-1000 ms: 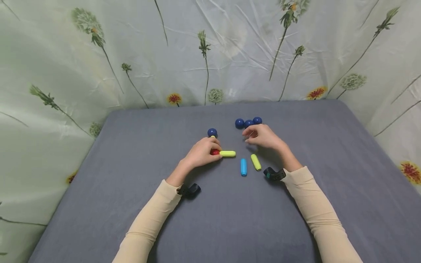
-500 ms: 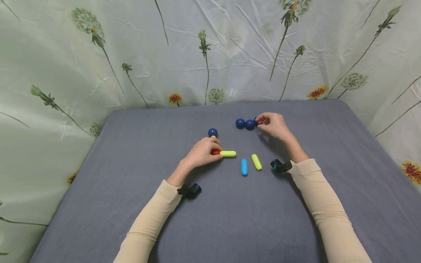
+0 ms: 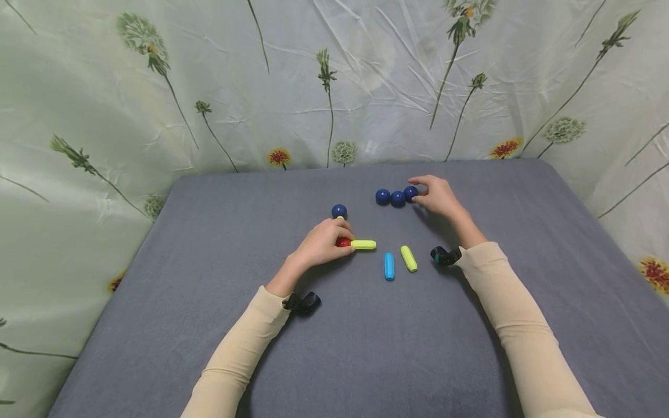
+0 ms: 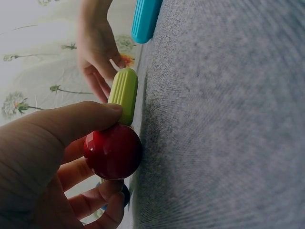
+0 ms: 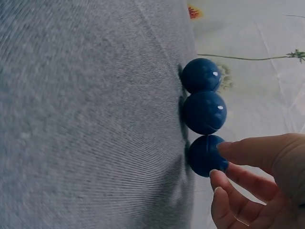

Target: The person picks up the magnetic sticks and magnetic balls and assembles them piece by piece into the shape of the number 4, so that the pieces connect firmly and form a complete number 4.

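On the grey cloth-covered table (image 3: 366, 354), three glossy blue balls (image 3: 398, 199) lay behind a ribbed light-blue rod (image 3: 389, 267) and, to its right, a short yellow-green rod (image 3: 409, 259); left of the trio lay a lone glossy blue ball (image 3: 339, 211); before it, a glossy red ball (image 4: 113, 152), touching a ribbed yellow-green rod (image 3: 364, 245).
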Action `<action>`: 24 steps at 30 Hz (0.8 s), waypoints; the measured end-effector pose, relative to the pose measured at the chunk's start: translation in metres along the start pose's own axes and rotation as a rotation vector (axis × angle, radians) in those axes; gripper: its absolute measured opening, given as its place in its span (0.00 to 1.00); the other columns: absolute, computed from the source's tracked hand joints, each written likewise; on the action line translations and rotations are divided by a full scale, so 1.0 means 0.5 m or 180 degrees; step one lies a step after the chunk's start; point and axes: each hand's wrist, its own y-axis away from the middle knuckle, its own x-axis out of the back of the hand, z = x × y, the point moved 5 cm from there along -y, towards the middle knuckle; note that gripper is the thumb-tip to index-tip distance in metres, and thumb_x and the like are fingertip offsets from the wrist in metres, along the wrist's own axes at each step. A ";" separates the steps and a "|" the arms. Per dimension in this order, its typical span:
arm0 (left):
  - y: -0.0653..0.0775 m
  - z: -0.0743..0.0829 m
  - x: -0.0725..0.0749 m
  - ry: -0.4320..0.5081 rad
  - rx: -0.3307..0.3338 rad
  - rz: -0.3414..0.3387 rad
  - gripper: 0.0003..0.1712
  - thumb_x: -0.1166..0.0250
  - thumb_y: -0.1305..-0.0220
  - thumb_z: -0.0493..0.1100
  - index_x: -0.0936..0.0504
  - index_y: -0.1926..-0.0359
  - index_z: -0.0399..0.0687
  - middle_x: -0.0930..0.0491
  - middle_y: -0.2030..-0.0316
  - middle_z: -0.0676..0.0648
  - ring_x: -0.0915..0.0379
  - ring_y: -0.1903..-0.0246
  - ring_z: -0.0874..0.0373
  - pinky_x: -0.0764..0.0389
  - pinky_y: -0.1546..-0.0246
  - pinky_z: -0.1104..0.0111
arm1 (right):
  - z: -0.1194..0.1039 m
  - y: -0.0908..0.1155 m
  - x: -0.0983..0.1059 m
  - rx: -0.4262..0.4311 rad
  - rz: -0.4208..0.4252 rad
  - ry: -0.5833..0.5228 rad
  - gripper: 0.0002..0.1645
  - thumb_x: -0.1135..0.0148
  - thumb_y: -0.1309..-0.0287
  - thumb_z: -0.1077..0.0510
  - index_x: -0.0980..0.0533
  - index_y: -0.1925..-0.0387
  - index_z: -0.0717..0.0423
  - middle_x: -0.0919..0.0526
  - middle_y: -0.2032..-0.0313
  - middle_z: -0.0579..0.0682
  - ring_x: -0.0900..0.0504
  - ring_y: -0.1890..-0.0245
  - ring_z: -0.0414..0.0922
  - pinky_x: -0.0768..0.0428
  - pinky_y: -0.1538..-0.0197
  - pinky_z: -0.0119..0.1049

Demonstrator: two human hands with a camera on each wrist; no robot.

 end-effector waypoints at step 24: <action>-0.002 -0.002 0.002 0.0011 -0.0049 0.0022 0.13 0.33 0.44 0.48 0.14 0.60 0.46 0.20 0.54 0.47 0.27 0.56 0.54 0.26 0.54 0.62 | 0.018 0.024 -0.004 -0.0206 -0.0138 -0.0291 0.22 0.41 0.43 0.64 0.31 0.46 0.65 0.27 0.45 0.69 0.18 0.59 0.58 0.26 0.71 0.29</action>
